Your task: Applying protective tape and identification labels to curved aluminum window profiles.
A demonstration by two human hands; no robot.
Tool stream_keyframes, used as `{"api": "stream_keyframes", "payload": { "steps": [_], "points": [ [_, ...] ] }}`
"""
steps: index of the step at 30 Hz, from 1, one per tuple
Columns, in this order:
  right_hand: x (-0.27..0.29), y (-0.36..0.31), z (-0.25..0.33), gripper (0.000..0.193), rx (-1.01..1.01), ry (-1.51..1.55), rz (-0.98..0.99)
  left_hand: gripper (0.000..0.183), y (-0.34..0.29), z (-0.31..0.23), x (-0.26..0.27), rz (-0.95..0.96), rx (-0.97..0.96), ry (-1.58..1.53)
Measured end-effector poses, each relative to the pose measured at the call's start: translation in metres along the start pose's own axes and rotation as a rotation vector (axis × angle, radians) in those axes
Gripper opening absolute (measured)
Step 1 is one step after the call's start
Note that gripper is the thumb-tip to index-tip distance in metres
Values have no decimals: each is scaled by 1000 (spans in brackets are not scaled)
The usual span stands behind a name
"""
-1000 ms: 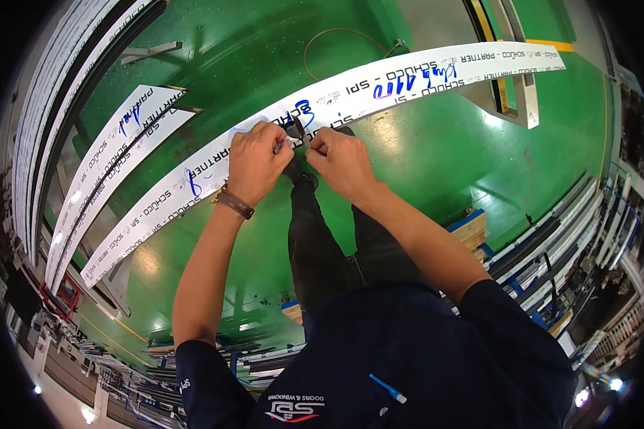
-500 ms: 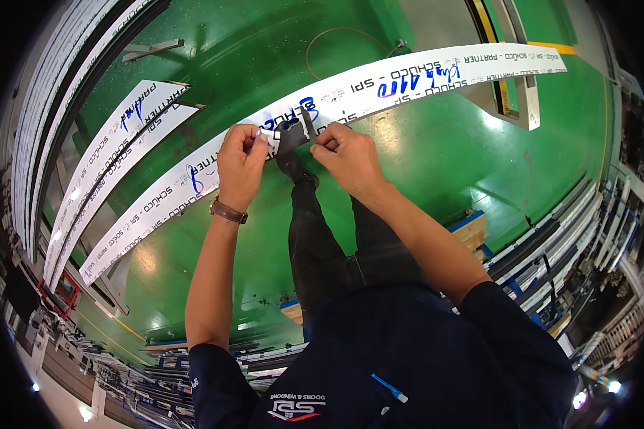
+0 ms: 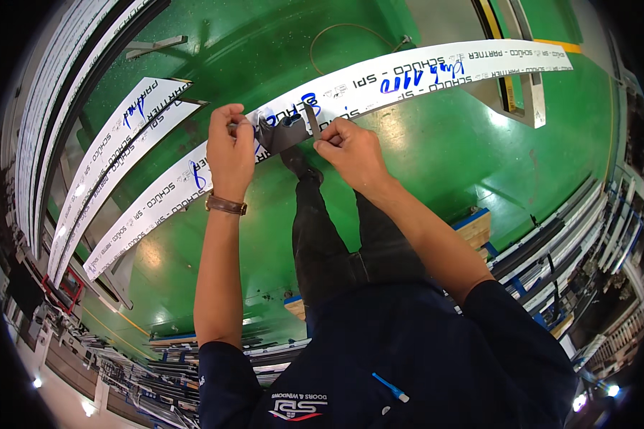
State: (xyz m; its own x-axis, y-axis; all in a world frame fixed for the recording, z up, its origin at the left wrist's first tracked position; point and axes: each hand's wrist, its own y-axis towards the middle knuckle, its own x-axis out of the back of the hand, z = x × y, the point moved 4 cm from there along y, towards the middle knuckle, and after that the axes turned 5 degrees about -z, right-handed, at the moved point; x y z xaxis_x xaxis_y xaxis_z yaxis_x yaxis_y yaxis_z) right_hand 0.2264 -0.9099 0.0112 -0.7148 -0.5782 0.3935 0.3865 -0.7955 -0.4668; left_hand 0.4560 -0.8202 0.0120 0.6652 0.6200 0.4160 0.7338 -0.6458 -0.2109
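A long profile (image 3: 379, 93) in white printed protective film lies across in front of me, marked with blue handwriting. A dark grey bare patch (image 3: 288, 136) shows near its middle, with ragged film at its upper edge. My left hand (image 3: 230, 146), wearing a brown-strapped watch, is just left of this patch over the profile. Its thumb and fingers are curled together; what they hold, if anything, is hidden. My right hand (image 3: 350, 149) pinches the lower end of a thin, flat grey strip (image 3: 313, 120) at the patch's right edge. The strip's exact kind is unclear.
Shorter film-wrapped profiles (image 3: 122, 150) lie to the left, with a stack of long ones (image 3: 50, 93) beyond. Metal supports (image 3: 526, 100) stand under the profile's right end. Racks of bars (image 3: 551, 243) line the right side. A thin hose (image 3: 315, 46) curves over the green floor.
My left hand has moved left, away from my right hand, and the white scrap at its fingertips no longer shows. More dark surface is bare. My right hand stays by the patch with the strip.
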Motion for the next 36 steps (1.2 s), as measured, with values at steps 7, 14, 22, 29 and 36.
{"api": "stream_keyframes", "payload": {
  "steps": [7, 14, 22, 29, 36],
  "points": [
    [-1, 3, 3, 21, -29, -2, -2, 51, -9, -44, -29, 125, -480, 736],
    [-14, 9, 17, 20, 55, -15, -11, 26, 14, -40, -30, 399, -403, 820],
    [-41, 28, 30, 22, 83, -125, 20, 20, 16, -36, -25, 432, -463, 791],
    [-54, 43, 42, 21, 141, -210, -82, 18, 5, -30, -13, 321, -379, 677],
    [-55, 50, 49, 22, 180, -201, -115, 18, -5, -22, -2, 176, -354, 574]
  ]
}}
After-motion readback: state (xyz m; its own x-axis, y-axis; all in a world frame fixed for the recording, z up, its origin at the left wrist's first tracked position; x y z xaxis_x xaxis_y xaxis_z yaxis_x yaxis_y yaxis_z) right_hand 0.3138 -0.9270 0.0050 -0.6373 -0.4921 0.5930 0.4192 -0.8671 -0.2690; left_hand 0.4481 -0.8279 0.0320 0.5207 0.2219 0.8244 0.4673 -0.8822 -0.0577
